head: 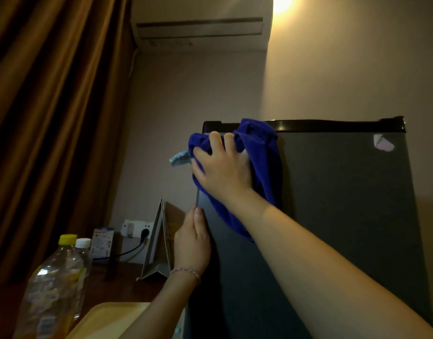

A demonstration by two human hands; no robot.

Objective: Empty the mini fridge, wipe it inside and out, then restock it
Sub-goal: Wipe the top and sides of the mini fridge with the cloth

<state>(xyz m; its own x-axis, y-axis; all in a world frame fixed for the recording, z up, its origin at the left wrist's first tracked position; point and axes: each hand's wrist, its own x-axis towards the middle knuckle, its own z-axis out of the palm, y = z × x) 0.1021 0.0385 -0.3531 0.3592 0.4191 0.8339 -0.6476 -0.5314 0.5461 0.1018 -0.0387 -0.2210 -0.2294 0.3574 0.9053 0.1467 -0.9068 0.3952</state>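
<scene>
The dark grey mini fridge [338, 204] fills the right half of the view, its door closed, with a black strip along the top. My right hand [222, 167] presses a blue cloth [264, 157] flat against the door's upper left corner. My left hand [193, 243] grips the door's left edge lower down, thumb on the front face. A small white sticker [383, 142] sits at the door's upper right.
Two clear plastic bottles, one with a yellow cap [56, 285] and one with a white cap [84, 250], stand on the wooden desk at lower left beside a pale yellow tray [105, 319]. A folded card stand [159, 243], a wall socket [139, 228] and brown curtains [51, 118] are behind.
</scene>
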